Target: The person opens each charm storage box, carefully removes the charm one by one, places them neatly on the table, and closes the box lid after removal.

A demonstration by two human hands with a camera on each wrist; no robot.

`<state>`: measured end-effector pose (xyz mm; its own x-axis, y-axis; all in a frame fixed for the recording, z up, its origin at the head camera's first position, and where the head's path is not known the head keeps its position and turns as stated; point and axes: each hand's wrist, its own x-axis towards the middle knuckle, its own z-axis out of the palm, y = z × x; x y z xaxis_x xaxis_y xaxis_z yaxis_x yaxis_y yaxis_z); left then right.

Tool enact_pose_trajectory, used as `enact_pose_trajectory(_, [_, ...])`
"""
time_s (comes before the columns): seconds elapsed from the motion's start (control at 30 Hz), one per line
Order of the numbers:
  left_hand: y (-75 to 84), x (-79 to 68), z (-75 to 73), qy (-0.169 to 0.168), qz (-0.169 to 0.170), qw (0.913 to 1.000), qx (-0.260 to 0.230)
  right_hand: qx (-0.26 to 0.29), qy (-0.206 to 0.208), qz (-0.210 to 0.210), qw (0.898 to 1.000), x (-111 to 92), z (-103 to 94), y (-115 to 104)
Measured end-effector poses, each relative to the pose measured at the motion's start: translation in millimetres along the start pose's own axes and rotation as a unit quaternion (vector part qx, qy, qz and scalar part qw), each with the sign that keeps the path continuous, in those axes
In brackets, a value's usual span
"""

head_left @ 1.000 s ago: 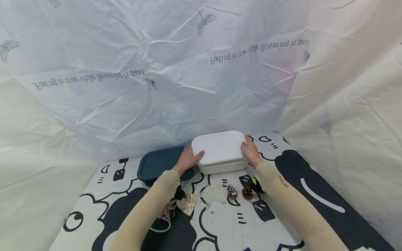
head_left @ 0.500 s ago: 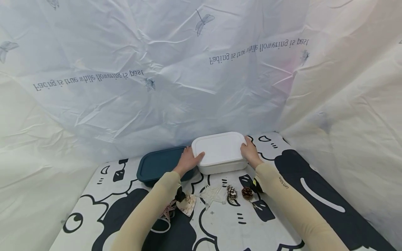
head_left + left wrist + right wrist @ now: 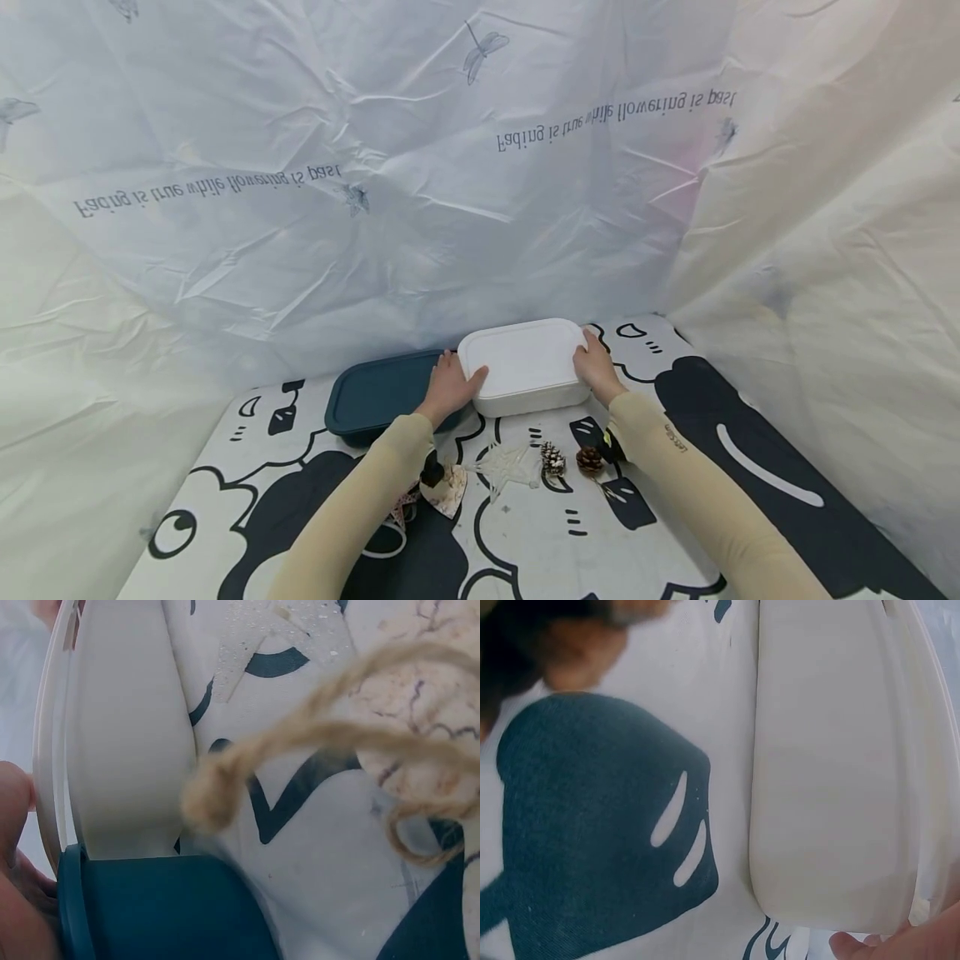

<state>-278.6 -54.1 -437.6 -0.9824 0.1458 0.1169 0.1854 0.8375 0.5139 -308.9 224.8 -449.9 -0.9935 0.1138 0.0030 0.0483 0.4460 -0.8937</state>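
A white lidded box [image 3: 521, 358] stands at the back of the table in the head view. My left hand [image 3: 447, 387] holds its left end, thumb on the lid's edge and fingers down beside the dark teal lidded box [image 3: 382, 387]. At the opposite end my right hand [image 3: 597, 367] grips the white box's corner, thumb near the lid's rim. The left wrist view shows the white box's side [image 3: 131, 727] touching or nearly touching the teal box [image 3: 172, 907]. Fingertips [image 3: 847, 945] lie at the white box's end in the right wrist view; other fingers are hidden.
In front lie a white star [image 3: 508, 467], two pine cones [image 3: 552, 458] and a bark-patterned heart [image 3: 447, 490] with twine. A reddish star [image 3: 405, 504] and a white ring-shaped rim [image 3: 385, 540] are partly behind the left sleeve. Plastic sheeting [image 3: 375, 250] hangs behind.
The white lid's far edge sits slightly lower in the head view, while the box's base stays put. My left fingers show a little more spread. Both hands stay at the box's ends.
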Motion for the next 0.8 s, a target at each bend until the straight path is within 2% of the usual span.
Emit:
enact_pose_trajectory(0.23, [0.5,-1.9,4.0,0.009,-0.001,0.9999,0.011,-0.002,-0.003,0.003,1.0,-2.0,-0.4,0.8])
enact_pose_trajectory(0.6, [4.6,1.1,9.4,0.015,-0.005,0.9979,0.063,-0.013,-0.012,0.005,1.0,-3.0,-2.1,1.5])
enact_pose_trajectory(0.8, [4.6,1.0,9.6,0.023,0.009,0.9971,0.073,-0.015,-0.013,0.008,1.0,-3.1,-2.5,2.7])
